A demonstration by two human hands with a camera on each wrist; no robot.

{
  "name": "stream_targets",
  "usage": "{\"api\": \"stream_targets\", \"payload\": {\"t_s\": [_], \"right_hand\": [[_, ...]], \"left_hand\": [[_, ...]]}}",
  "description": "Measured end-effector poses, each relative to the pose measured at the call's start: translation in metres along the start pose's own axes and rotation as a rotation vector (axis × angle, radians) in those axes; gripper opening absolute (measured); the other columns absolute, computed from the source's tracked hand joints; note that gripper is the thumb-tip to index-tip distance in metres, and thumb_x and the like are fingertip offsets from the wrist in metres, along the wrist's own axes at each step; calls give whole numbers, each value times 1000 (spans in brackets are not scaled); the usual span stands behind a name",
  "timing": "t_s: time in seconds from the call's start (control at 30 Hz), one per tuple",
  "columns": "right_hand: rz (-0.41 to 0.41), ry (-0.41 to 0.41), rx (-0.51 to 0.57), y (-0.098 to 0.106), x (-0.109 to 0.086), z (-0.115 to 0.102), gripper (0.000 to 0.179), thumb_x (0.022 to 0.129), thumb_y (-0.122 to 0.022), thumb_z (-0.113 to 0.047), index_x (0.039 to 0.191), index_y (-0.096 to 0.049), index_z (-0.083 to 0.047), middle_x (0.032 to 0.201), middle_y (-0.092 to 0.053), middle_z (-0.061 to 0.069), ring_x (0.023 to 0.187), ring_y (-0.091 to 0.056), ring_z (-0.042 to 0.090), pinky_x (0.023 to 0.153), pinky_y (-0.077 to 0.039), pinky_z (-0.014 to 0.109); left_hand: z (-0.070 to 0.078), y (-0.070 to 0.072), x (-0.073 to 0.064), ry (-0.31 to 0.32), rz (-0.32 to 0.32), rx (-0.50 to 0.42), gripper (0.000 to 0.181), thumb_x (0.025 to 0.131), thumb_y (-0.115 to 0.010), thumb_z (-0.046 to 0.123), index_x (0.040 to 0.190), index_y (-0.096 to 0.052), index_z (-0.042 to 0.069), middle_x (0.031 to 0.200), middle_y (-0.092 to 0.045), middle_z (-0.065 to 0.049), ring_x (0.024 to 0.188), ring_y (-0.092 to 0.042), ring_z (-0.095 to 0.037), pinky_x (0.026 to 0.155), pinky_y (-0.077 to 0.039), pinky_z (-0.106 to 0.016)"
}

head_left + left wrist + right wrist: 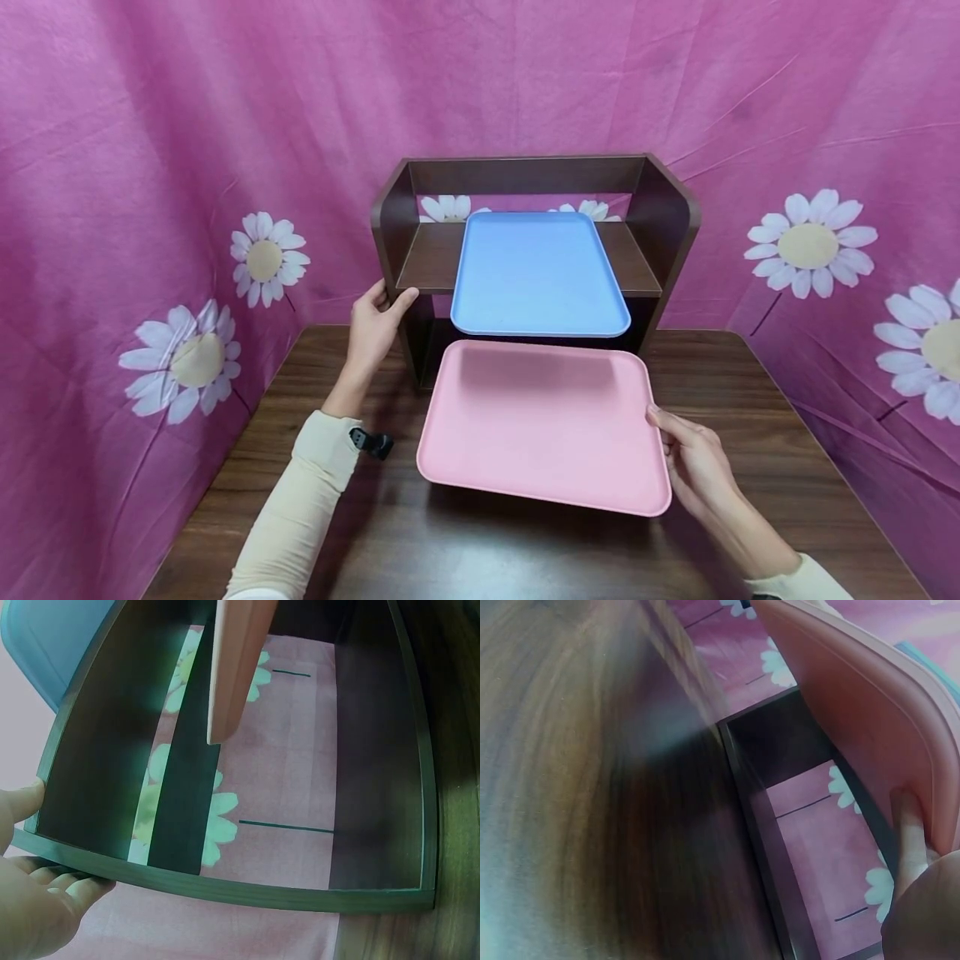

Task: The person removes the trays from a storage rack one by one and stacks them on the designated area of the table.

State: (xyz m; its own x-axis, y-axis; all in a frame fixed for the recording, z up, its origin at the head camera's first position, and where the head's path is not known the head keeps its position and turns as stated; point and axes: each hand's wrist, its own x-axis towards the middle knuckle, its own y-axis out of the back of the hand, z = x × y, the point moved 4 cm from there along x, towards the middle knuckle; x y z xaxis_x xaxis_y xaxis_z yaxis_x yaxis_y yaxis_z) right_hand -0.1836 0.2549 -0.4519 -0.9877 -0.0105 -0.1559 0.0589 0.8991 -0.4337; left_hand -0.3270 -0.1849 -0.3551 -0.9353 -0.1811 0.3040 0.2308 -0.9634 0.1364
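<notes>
My right hand (699,462) holds a pink tray (543,425) by its right edge, with the thumb on top and fingers underneath. The tray hangs above the table, in front of a dark brown two-tier shelf (675,218); the right wrist view shows its underside. With my left hand (372,325) I grip the shelf's left side panel at the height of the middle board, thumb at the front and fingers on the outside. A blue tray (538,271) lies on that board, its near end sticking out past the front edge.
The shelf's lower compartment (277,772) is open front and back. Under everything lies a wood-grain table (750,417). A pink curtain (517,75) with large daisies hangs behind and at both sides.
</notes>
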Motion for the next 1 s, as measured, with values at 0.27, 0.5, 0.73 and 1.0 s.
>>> {"api": "stream_targets", "payload": {"t_s": [0.27,0.5,0.73,1.0], "right_hand": [[9,-34,-41,6,-7,7,41,112,-55,-17,79,-79,-19,64,-64,-11,58,-58,2,52,-51,19],[-9,-66,-44,11,-12,14,40,113,-55,-18,81,-79,-20,65,-66,-12,57,-59,2,51,-51,19],[-11,-80,-52,17,-16,20,38,113,-54,-19,82,-77,-20,66,-67,-12,58,-62,3,53,-54,20],[-40,-110,-19,24,-18,31,40,114,-52,-18,86,-81,-19,71,-73,-9,64,-69,5,58,-59,22]], "left_hand": [[1,0,1,1,3,9,57,100,-78,28,147,-61,1,137,-70,-23,124,-67,-24,95,-55,-19],[0,0,1,0,6,14,57,100,-78,28,146,-62,1,136,-71,-23,122,-68,-24,93,-54,-17],[1,0,1,-9,10,27,57,99,-79,28,146,-62,1,136,-71,-23,121,-69,-25,91,-54,-17],[-1,0,2,-9,12,36,57,99,-79,29,146,-63,1,135,-71,-23,120,-68,-24,92,-54,-17]]}}
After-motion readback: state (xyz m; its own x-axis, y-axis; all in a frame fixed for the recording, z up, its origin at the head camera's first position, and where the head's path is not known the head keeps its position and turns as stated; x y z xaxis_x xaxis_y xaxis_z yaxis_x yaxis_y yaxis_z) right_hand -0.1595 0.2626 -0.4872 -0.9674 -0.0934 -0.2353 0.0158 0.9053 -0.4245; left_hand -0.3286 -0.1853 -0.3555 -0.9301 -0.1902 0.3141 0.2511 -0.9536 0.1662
